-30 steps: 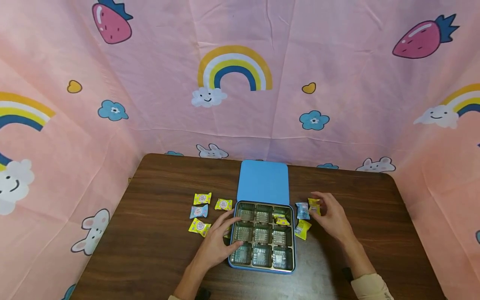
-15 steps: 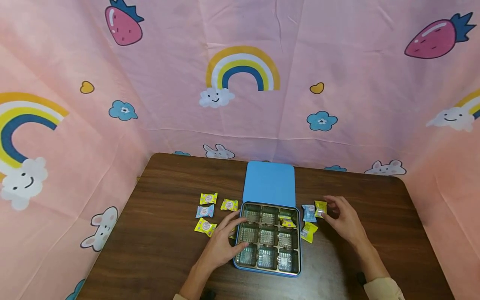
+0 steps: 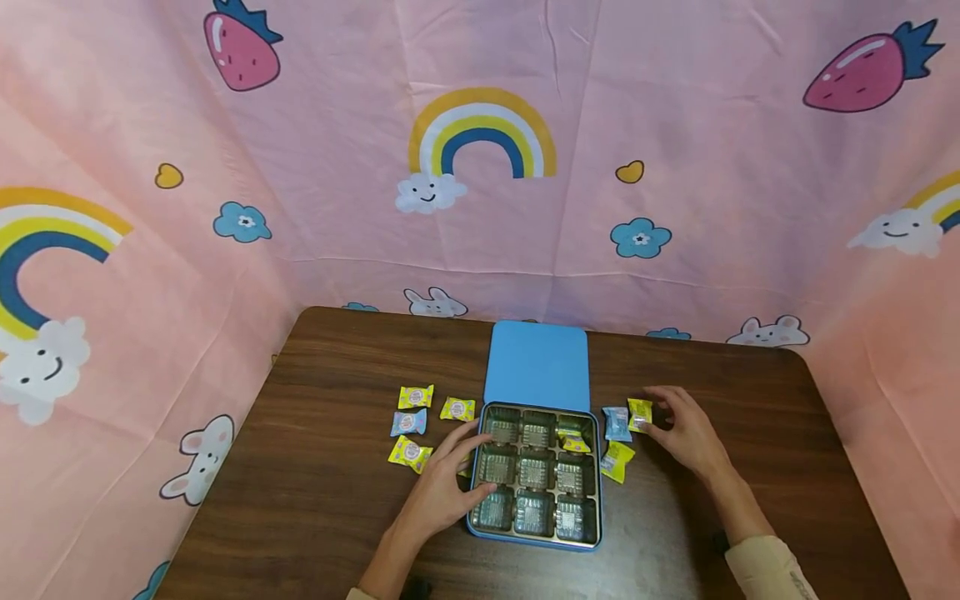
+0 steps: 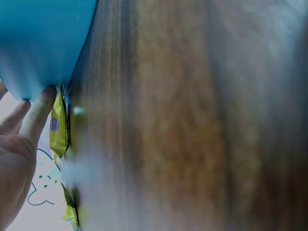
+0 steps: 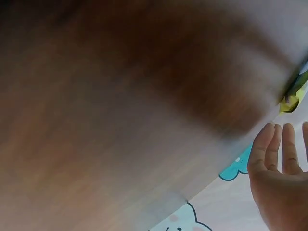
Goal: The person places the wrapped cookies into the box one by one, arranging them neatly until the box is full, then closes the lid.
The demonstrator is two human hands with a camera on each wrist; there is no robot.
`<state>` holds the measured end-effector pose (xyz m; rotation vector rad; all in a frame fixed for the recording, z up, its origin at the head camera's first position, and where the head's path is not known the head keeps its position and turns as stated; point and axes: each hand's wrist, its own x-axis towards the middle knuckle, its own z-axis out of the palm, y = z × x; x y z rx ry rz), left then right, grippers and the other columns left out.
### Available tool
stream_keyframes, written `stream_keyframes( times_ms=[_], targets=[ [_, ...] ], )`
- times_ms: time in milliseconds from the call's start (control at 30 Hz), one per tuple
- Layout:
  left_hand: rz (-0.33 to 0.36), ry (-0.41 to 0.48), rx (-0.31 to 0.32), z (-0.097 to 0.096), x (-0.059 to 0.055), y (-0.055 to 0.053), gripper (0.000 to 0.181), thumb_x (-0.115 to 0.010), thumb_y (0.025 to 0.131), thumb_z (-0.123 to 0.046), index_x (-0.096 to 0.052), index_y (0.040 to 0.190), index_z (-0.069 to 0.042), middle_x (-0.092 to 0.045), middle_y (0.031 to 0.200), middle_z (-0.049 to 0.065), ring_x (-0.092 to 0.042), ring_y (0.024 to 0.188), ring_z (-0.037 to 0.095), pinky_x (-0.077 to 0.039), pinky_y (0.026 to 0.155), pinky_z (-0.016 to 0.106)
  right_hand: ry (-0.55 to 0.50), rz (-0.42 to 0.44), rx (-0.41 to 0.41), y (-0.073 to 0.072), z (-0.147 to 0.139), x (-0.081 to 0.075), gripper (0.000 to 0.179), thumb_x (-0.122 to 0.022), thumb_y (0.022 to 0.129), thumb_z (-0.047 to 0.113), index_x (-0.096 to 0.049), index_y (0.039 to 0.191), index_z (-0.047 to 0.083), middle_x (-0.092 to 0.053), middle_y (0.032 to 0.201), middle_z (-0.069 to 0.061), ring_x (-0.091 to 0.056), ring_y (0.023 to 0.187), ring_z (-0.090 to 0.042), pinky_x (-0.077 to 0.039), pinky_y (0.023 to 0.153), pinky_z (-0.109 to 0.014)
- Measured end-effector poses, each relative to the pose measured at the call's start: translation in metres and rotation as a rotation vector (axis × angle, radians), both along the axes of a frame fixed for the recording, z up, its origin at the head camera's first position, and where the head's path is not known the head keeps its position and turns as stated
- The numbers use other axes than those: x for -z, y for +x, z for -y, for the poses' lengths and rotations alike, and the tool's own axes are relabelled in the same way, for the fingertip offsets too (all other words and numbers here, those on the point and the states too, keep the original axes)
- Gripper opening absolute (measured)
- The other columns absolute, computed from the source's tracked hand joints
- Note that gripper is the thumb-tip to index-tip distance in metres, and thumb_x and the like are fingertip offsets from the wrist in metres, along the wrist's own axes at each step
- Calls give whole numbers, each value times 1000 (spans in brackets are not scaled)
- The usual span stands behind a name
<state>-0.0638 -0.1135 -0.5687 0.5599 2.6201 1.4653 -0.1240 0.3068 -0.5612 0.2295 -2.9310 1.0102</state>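
Observation:
A blue tin (image 3: pixel 534 475) with a divided tray of square compartments sits on the table, lid (image 3: pixel 537 364) laid back behind it. Yellow wrapped candy (image 3: pixel 574 442) lies in its back right compartment. My left hand (image 3: pixel 442 492) rests along the tin's left side, fingers spread, thumb at the rim. In the left wrist view its fingertips touch the tin's blue wall. My right hand (image 3: pixel 690 437) hovers beside a yellow candy (image 3: pixel 640 415), fingers loosely bent with nothing between them. A blue candy (image 3: pixel 617 424) and another yellow candy (image 3: pixel 617 462) lie nearby, right of the tin.
Left of the tin lie yellow candies (image 3: pixel 410 452) and a blue candy (image 3: pixel 408 422). Another yellow candy (image 4: pixel 59 126) is partly hidden by my left hand. The brown wooden table (image 3: pixel 315 500) meets a patterned pink cloth (image 3: pixel 330 167) behind and at both sides.
My right hand has drawn slightly right, off the yellow candy its fingers partly covered. That candy stays put. The left hand keeps its place on the tin; the head view has shifted a little.

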Motion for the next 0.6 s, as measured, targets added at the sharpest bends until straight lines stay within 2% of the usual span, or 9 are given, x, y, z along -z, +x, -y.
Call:
stream_keyframes(
  times_ms=[200,400,600],
  targets=[
    [-43,-2,7,0,-1,0,64,-81,84,-33,-55,142,-20,-34,156,7,-48,133,31,-57,89,41,9,39,-8,-2,-2,2,59,-79,84,9,-55,138,8,-52,136,-17,-57,112,-39,-53,88,-55],
    [-6,8,6,0,-1,-1,65,-81,84,-36,-55,142,-23,-32,158,2,-46,135,28,-56,91,39,36,55,-13,-3,-4,3,59,-79,85,10,-55,138,8,-52,136,-19,-57,112,-40,-54,85,-55],
    [-14,6,9,0,0,-1,64,-80,85,-37,-54,142,-24,-32,158,1,-45,136,29,-56,91,40,67,67,-22,-4,-4,3,54,-79,85,11,-58,135,8,-57,128,-18,-57,110,-38,-54,83,-54]
  ],
)
